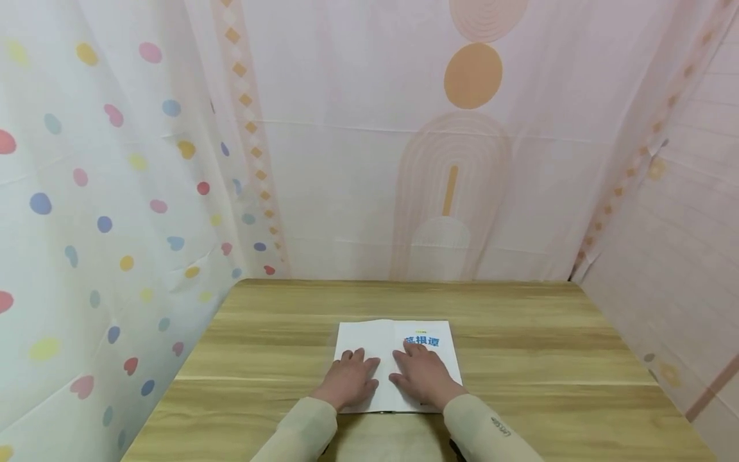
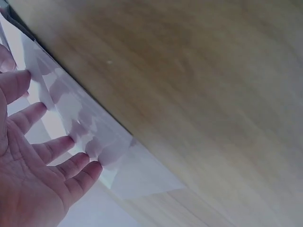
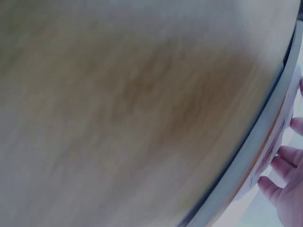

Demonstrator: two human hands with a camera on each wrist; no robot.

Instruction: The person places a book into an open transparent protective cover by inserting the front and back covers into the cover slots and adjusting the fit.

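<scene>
An open book (image 1: pixel 369 335) lies flat on the wooden table in front of me. Its left page is blank white, and the right one carries blue printed characters (image 1: pixel 433 342) near the top. My left hand (image 1: pixel 348 380) rests on the left page with fingers spread. On the right page lies my right hand (image 1: pixel 426 375), fingers extended and partly over the print. In the left wrist view, a clear glossy film (image 2: pixel 144 172) sticks out past the book's edge, beside the left fingertips. The right wrist view shows the book's thick page edge (image 3: pixel 239 182) beside the right fingers.
The wood-grain table (image 1: pixel 537 346) extends around the book on all sides. Patterned curtains hang behind it (image 1: pixel 346 192), at the left with coloured dots (image 1: pixel 104 224), and at the right (image 1: pixel 681 256).
</scene>
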